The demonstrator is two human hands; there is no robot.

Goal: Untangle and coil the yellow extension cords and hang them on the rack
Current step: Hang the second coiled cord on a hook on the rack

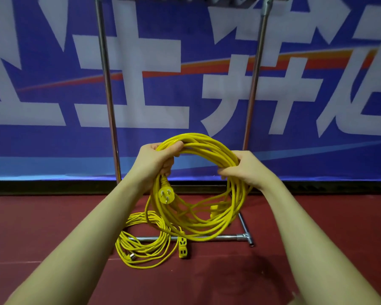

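Holding a coiled yellow extension cord (198,186) up before a metal rack (107,89).
Left hand (157,159) and right hand (244,167) grip opposite sides, keeping loops gathered; another coil (141,245) lies near the rack's foot.

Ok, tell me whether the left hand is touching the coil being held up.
Touching. The head view shows the left hand with fingers curled over the top of the held coil, strands passing under them; the right hand grips its other side.

one yellow cord (207,150) is coiled up and held in the air, second coil (145,245) lies on the red floor (53,227) by the rack (107,84) base
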